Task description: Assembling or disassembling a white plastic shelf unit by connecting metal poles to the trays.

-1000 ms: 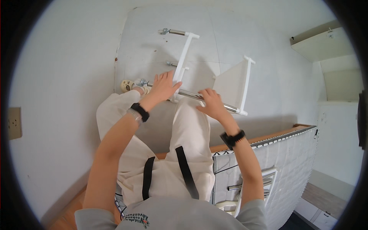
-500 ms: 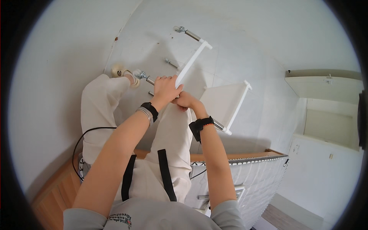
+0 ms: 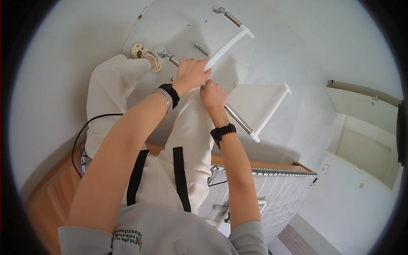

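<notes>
A white rolling cart with chrome tubes and caster wheels lies on its side on the floor ahead of me. My left hand [image 3: 192,75] is closed round the near corner of its white end frame [image 3: 227,49], beside a short chrome leg with a caster [image 3: 163,53]. Just to the right, my right hand [image 3: 213,95] is wrapped in a fist at the end of a long chrome tube [image 3: 240,120]. That tube runs to the corner of a white shelf [image 3: 261,102]. My fingers hide the joint between tube and frame.
My legs in cream trousers [image 3: 108,93] straddle the near side of the cart. A bed edge with a quilted grey-white cover [image 3: 276,187] lies at the lower right. White cabinets [image 3: 361,136] stand at the right. A black cable [image 3: 80,140] loops at the left.
My right hand has turned from beneath the joint to an upright fist, uncovering more of the chrome tube. My left hand keeps its grip. The whole view has shifted slightly.
</notes>
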`<action>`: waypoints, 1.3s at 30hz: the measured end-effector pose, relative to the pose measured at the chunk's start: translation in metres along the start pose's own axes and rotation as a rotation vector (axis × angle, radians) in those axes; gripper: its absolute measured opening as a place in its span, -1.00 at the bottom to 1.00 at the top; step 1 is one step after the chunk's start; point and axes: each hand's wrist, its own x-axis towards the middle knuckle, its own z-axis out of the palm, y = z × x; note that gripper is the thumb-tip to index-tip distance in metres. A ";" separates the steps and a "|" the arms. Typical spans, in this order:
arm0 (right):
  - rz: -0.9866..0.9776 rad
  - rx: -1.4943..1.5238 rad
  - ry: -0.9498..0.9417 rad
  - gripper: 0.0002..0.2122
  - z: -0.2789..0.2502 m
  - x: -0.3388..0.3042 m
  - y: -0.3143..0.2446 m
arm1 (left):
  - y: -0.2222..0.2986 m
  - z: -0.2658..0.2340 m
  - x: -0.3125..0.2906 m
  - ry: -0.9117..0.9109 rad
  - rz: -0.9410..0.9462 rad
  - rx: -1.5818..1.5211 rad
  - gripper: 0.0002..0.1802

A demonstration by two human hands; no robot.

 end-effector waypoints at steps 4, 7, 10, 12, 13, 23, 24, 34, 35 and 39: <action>-0.032 0.008 0.090 -0.79 0.005 0.000 0.001 | -0.004 0.001 -0.001 0.021 0.017 -0.022 -0.77; -0.173 0.099 0.035 -0.76 0.011 0.017 0.021 | -0.006 0.002 0.002 0.029 0.037 0.009 -0.78; -0.173 0.375 -0.368 -0.76 0.000 0.037 0.029 | -0.010 0.007 -0.003 0.082 0.065 0.013 -0.78; -0.089 0.567 -0.700 -0.76 -0.009 0.042 0.022 | -0.011 0.006 -0.003 0.058 0.044 -0.025 -0.77; -0.068 0.627 -0.745 -0.77 -0.011 0.043 0.020 | -0.009 0.004 -0.002 0.036 0.027 -0.068 -0.76; -0.129 0.253 -0.131 -0.66 0.010 0.027 0.001 | -0.017 0.002 0.002 0.000 0.071 0.004 -0.75; -0.121 0.261 -0.132 -0.66 0.008 0.024 0.000 | -0.015 0.001 0.005 -0.024 0.074 0.006 -0.73; 0.073 0.086 0.032 -0.79 0.005 0.005 -0.018 | -0.016 -0.001 0.011 -0.171 0.055 0.029 -0.69; 0.088 0.092 0.055 -0.79 0.006 0.006 -0.018 | -0.016 -0.002 0.011 -0.175 0.056 0.030 -0.69; 0.017 0.157 0.074 -0.81 0.015 0.018 -0.006 | -0.017 -0.002 0.010 -0.153 0.076 0.017 -0.69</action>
